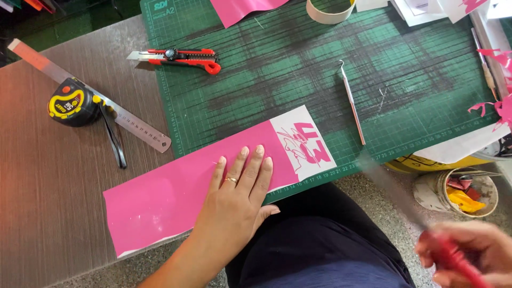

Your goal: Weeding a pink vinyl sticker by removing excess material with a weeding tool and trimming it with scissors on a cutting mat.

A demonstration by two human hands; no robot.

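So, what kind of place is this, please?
Probably a craft or sign-cutting workbench: a green cutting mat, a red utility knife, and a pink vinyl sheet pressed flat by the left hand.

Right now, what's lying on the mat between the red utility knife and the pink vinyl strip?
Nothing: in the head view, only bare green cutting mat lies between the red utility knife and the pink vinyl strip.

Pink vinyl strip flat across mat edge, right end peeled white with pink cutouts.

light: bright, even daylight | shadows: soft | blur: right hand motion-smeared | rest: sharp
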